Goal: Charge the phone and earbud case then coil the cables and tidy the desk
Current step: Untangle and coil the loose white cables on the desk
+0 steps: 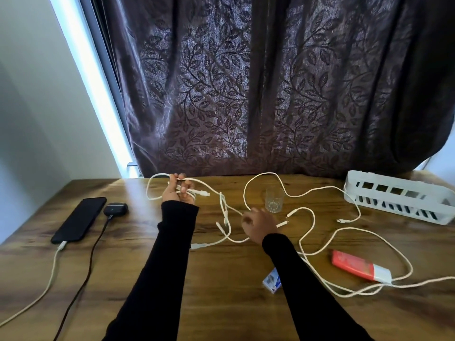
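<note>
A black phone [79, 219] lies at the desk's left with a white cable [53, 271] plugged into its near end. Beside it sits a dark earbud case [115, 208] with a black cable [91, 257] attached. My left hand [178, 189] is raised over the desk's far middle, with turns of a white cable [197, 193] wound around its fingers. My right hand [258, 225] rests low on the desk and pinches the same white cable where it trails rightward. More loose white cables [320, 242] sprawl across the right half.
A clear drinking glass [274, 200] stands just beyond my right hand. A white slotted plastic basket [398, 196] sits at the far right. A red and white box [359, 265] and a small blue and white packet [270, 280] lie near the front right. A patterned curtain hangs behind the desk.
</note>
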